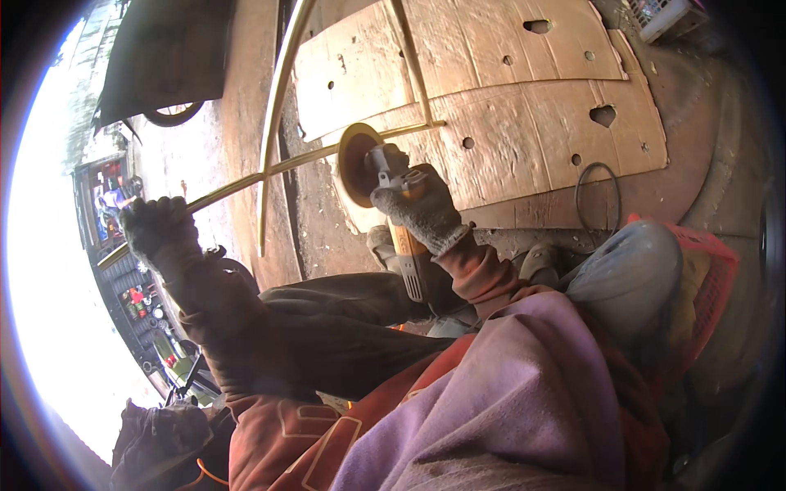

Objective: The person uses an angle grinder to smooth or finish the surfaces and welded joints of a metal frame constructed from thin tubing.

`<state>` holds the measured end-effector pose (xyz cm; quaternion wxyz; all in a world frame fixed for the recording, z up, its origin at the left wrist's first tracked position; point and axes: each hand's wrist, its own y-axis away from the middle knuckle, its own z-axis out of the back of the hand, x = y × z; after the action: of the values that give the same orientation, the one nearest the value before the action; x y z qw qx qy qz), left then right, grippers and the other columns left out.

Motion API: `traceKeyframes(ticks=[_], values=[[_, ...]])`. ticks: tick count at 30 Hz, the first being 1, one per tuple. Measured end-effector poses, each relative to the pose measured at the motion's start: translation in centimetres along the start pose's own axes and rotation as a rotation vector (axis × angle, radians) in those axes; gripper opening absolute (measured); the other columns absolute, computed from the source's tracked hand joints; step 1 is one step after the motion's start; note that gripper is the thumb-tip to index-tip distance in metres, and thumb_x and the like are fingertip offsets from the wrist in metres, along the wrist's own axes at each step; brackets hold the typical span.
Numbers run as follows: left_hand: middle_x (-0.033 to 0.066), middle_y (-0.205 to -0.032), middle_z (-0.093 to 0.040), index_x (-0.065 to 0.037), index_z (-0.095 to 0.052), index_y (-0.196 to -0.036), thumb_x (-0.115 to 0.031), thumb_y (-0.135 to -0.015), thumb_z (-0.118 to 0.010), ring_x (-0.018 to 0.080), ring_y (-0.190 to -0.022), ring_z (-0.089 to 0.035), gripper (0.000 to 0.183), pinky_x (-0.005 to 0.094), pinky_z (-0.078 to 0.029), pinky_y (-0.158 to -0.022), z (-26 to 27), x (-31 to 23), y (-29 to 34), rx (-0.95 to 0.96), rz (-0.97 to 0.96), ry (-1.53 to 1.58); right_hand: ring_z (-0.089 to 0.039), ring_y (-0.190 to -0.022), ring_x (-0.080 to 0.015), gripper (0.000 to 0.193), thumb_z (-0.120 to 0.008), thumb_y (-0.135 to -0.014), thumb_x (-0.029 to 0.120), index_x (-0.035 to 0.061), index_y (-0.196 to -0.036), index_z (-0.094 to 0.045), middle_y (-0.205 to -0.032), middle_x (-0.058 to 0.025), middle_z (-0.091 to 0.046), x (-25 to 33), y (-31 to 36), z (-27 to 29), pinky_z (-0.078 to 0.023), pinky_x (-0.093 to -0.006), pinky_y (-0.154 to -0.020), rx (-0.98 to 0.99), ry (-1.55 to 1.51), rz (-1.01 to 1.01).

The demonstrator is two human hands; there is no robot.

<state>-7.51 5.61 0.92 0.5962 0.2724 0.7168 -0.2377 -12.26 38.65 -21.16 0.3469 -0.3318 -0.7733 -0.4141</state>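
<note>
My left hand (161, 231), in a dark glove, is closed round a yellowish metal bar (232, 190) at the left. The bar runs toward the upper middle and joins other long bars (274, 106) in a frame. My right hand (422, 211), in a grey knit glove, grips an angle grinder (404, 245) with a yellow and dark body. Its round disc (354, 168) stands on edge against the bar and seems to touch it; the exact contact is hidden. Whether the disc is spinning, I cannot tell.
Flattened cardboard sheets (524, 139) with holes lie on the floor beyond my right hand. A dark cable loop (616, 196) curves near my knee (634, 262). Beside that knee is a red plastic container (720, 274). A pale crate (665, 18) stands at the far right.
</note>
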Motion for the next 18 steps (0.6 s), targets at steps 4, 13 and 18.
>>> traceKeyframes(ticks=[4,13,18], values=[[-0.0019,-0.053,-0.036,-0.018,-0.043,-0.069,-0.032,-0.1,-0.04,0.0162,-0.047,-0.03,0.035,0.0353,-0.028,-0.049,-0.3,-0.1,0.3,0.103,-0.008,0.093,-0.058,-0.064,-0.009,0.028,-0.082,-0.078,0.029,0.0056,-0.085,-0.069,-0.079,-0.0021,-0.065,-0.8,-0.4,1.3,-0.049,-0.0284,-0.057,-0.049,-0.08,-0.064],[-0.0017,-0.053,-0.032,-0.016,-0.042,-0.071,-0.039,-0.104,-0.036,0.0155,-0.049,-0.028,0.041,0.0341,-0.03,-0.053,2.6,0.5,-1.2,0.075,-0.068,-0.132,-0.062,-0.075,-0.0122,0.027,-0.079,-0.082,0.025,0.0036,-0.095,-0.069,-0.089,-0.0054,-0.068,2.4,-0.1,-0.5,-0.052,-0.0288,-0.067,0.211,0.353,0.257],[-0.0017,-0.056,-0.033,-0.016,-0.041,-0.069,-0.038,-0.104,-0.035,0.0151,-0.052,-0.027,0.041,0.0343,-0.028,-0.057,1.0,0.3,0.4,0.09,0.011,0.005,-0.064,-0.077,-0.0112,0.026,-0.083,-0.079,0.02,0.0036,-0.091,-0.066,-0.087,-0.0058,-0.068,-1.1,-0.3,0.8,-0.054,-0.0287,-0.067,0.143,0.112,0.03]])
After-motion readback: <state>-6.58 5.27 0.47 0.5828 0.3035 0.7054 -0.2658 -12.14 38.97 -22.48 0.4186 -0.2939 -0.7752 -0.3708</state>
